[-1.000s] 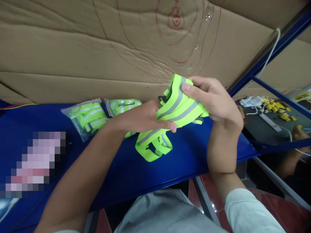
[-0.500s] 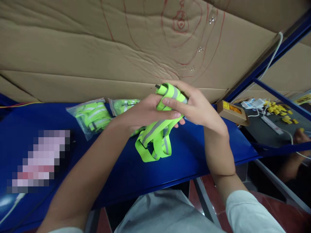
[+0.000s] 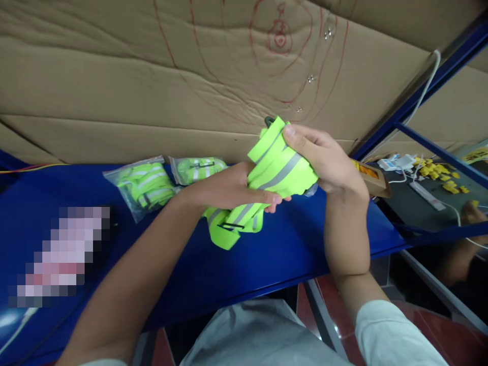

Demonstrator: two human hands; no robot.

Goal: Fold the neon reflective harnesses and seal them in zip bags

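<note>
A neon-yellow reflective strap with grey stripes is bunched in folds between my two hands, above the blue table. My left hand is closed around its lower part, thumb across the front. My right hand pinches the upper right of the bundle between thumb and fingers; some of its fingers are hidden behind the strap. A dark clip pokes out at the top. Below my left hand hang loose loops with a black slider. Behind my left forearm lie two clear bags, a left one and a right one, holding similar straps.
A blue table backs onto a cardboard wall with red drawn lines. At left lies a pixelated pink object with a white cable. Past the blue frame are a cardboard box, yellow pieces and another person's hand.
My right hand has shifted right and opened out the folded strap, so a broader bundle shows. The hanging loops have risen slightly and swung left. My left hand keeps its hold.
</note>
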